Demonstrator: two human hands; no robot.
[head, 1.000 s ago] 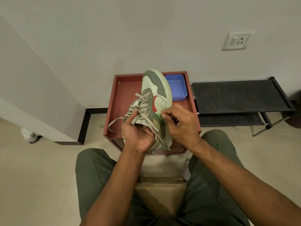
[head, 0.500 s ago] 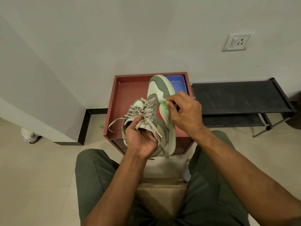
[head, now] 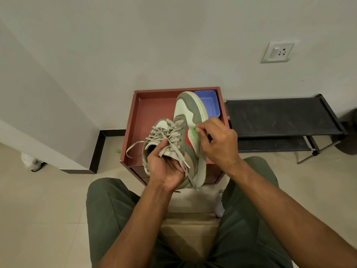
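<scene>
Both hands work on one shoe. The left hand (head: 166,168) grips the grey-green and white leather sneaker (head: 183,110) from below, fingers curled into the collar and thumb lying over the loose beige flat laces (head: 166,132). This holds the sneaker in the air above the person's knees, toe toward twelve o'clock and sole turned toward three o'clock. The right hand (head: 219,146), at two o'clock from the left, pinches a small green wad (head: 197,129) against the white side panel just beside the red patch. The wad is too small to tell its material, and a green smear shows on the panel next to it.

The sneaker looks light enough for one hand. Its upper seems soft and likely to dent under hard rubbing, while the rubber sole edge looks stiff. The collar and heel appear the firmest places to hold, and the dangling laces could snag fingers.

Beyond the toe, at twelve o'clock, stands a red-brown square tray-topped cabinet (head: 146,113) with a blue plastic tub (head: 211,105) in its one o'clock corner. A black metal shoe rack (head: 280,117) stands at three o'clock of the cabinet.
</scene>
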